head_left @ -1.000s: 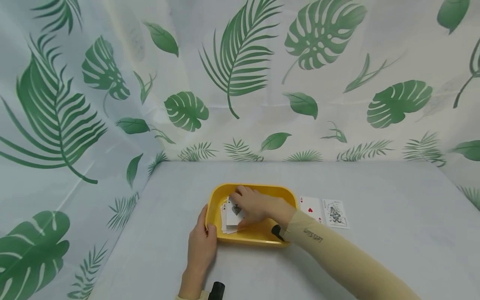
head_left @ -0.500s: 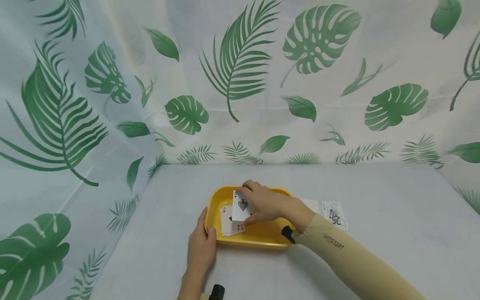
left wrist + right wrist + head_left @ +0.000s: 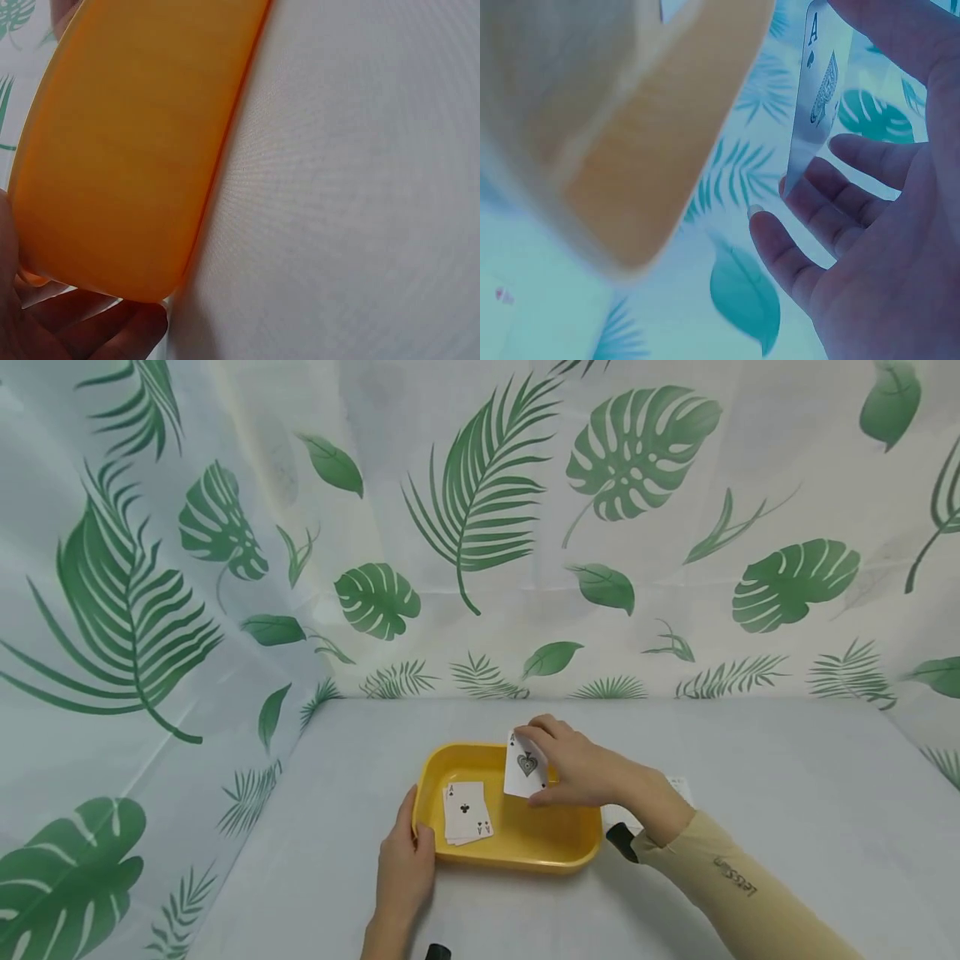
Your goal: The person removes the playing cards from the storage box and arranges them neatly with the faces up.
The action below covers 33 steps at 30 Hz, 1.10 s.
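My right hand (image 3: 581, 768) pinches an ace of spades playing card (image 3: 525, 768) by its far and near edges, above the right part of a yellow tray (image 3: 517, 837). In the right wrist view the same card (image 3: 821, 90) stands tilted between thumb and fingertips. An ace of clubs (image 3: 467, 808) lies face up in the tray's left part, on top of other cards whose edges show. At the tray's left end my left hand (image 3: 405, 868) grips the rim, thumb on the near side. In the left wrist view its fingers (image 3: 124, 330) rest against the tray's outer wall.
Right of the tray lie cards on the white table (image 3: 787, 810), mostly covered by the right forearm; a corner of the joker card (image 3: 680, 787) shows. A leaf-printed cloth (image 3: 480, 527) hangs behind and at the left.
My right hand has lifted the ace of spades off the cards in the tray and carried it rightward, uncovering the ace of clubs. The left hand has kept its grip on the tray.
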Each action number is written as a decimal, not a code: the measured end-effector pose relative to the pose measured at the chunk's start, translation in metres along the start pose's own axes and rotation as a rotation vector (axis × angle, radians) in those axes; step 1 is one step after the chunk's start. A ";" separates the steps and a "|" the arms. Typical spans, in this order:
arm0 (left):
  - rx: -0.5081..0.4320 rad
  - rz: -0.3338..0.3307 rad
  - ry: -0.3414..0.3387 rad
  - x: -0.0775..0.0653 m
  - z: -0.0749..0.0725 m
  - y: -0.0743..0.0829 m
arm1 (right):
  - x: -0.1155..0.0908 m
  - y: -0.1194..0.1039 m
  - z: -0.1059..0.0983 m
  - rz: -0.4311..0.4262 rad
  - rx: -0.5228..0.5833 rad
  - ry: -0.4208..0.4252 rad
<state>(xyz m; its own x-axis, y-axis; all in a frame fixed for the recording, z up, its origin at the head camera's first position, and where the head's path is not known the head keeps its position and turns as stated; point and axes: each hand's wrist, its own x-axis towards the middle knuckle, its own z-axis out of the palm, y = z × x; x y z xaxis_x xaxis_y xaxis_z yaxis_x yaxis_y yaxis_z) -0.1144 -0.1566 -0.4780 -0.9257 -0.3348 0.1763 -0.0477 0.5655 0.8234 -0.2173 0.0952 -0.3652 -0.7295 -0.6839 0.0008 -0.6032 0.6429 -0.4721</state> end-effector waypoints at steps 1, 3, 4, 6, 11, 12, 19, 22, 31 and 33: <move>0.001 -0.003 -0.001 0.000 0.001 0.000 | -0.004 0.002 -0.002 0.001 0.003 0.009; 0.002 -0.008 -0.002 0.000 0.001 0.000 | -0.011 0.007 -0.005 0.004 0.007 0.025; 0.001 -0.009 -0.002 -0.001 0.002 0.001 | -0.016 0.010 -0.006 0.006 0.008 0.033; 0.005 -0.012 -0.007 -0.001 0.002 0.002 | -0.025 0.015 -0.009 0.005 0.013 0.045; 0.010 -0.025 -0.019 -0.002 0.000 0.003 | -0.045 0.029 -0.014 -0.011 0.030 0.090; 0.010 -0.024 -0.018 -0.002 0.000 0.002 | -0.047 0.031 -0.014 -0.018 0.033 0.101; 0.024 -0.031 -0.018 -0.002 0.000 0.003 | -0.067 0.045 -0.022 0.010 0.036 0.130; 0.027 -0.038 -0.020 -0.003 -0.001 0.004 | -0.078 0.053 -0.026 0.027 0.032 0.141; 0.044 -0.041 -0.019 -0.003 -0.001 0.006 | -0.111 0.087 -0.030 0.091 0.009 0.164; 0.051 -0.045 -0.019 -0.003 0.000 0.006 | -0.118 0.094 -0.030 0.110 0.001 0.162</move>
<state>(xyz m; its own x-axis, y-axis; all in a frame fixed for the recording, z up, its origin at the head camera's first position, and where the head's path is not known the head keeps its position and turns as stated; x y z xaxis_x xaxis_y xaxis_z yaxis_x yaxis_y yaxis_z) -0.1114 -0.1523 -0.4738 -0.9292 -0.3464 0.1290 -0.1080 0.5883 0.8014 -0.1978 0.2466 -0.3832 -0.8333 -0.5452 0.0916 -0.5171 0.7100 -0.4781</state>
